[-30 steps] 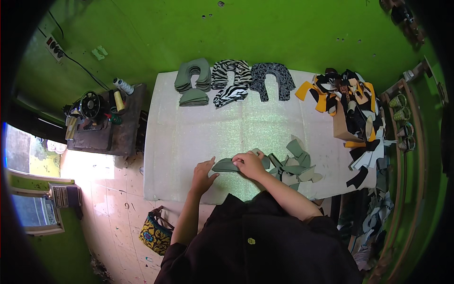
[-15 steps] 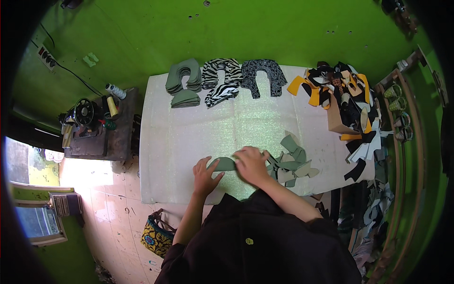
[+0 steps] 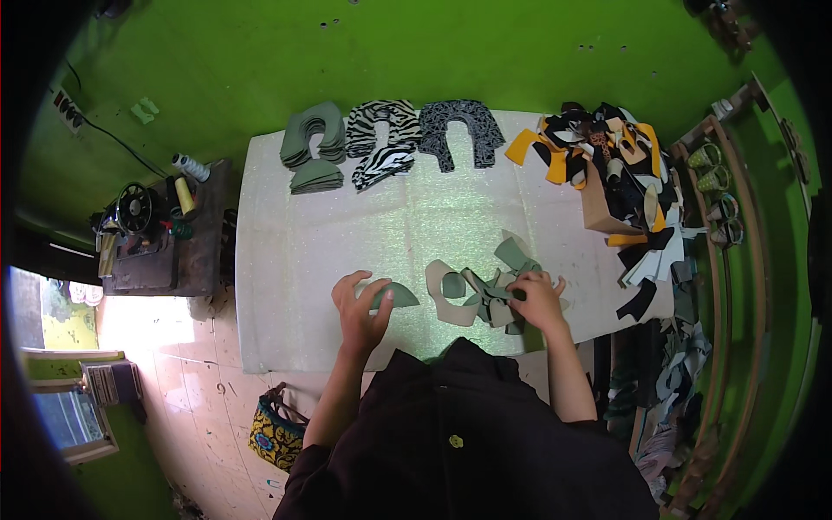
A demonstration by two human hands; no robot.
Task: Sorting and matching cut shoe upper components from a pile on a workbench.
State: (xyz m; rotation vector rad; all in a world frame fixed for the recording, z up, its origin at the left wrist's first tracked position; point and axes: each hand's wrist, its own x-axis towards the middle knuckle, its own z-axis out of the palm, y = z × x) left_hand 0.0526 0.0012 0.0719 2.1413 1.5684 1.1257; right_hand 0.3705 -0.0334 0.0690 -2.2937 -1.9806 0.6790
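My left hand point(image 3: 357, 314) grips a green half-round piece point(image 3: 399, 296) at its left end, thumb on top, just above the table. To the right, my right hand point(image 3: 541, 303) pinches a small green piece at the edge of a loose heap of green and beige cut pieces point(image 3: 498, 314). A curved beige piece point(image 3: 452, 311) lies at the heap's left side. The exact shape of the piece in my right fingers is hidden among the others.
Along the far edge stand stacks of green U-shaped pieces point(image 3: 303, 139), zebra-striped pieces point(image 3: 381, 121) and dark patterned pieces point(image 3: 459, 117). A cardboard box point(image 3: 598, 204) overflows with scraps at the far right. A sewing machine point(image 3: 134, 225) is left of the table point(image 3: 286, 260).
My right hand has left the half-round piece and moved right to the heap. A curved beige piece now lies at the heap's left. My left hand keeps the half-round piece.
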